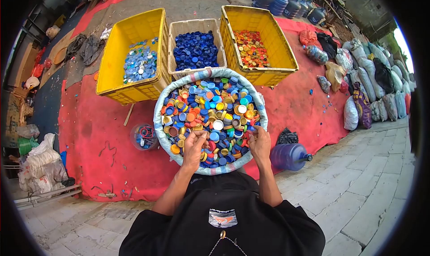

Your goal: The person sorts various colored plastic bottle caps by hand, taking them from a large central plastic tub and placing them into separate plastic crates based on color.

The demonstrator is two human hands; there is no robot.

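A round sack with a rolled-down rim (161, 104) stands in front of me, full of mixed bottle caps (210, 106) in blue, red, yellow, orange, green and white. Over the near left part of the caps, my left hand (195, 147) is closed, thumb against curled fingers; what it pinches is hidden. At the right rim, my right hand (260, 144) has thumb and fingertips drawn together on a blue bottle cap (253, 128). Both hands stay low over the heap, a little apart from each other.
Beyond the sack stand a yellow crate (107, 72) with light blue caps, a white crate (171, 43) with dark blue caps, and a yellow crate (277, 63) with orange-red caps. A clear tub (144, 137) sits left; a large water bottle (289, 157) lies right.
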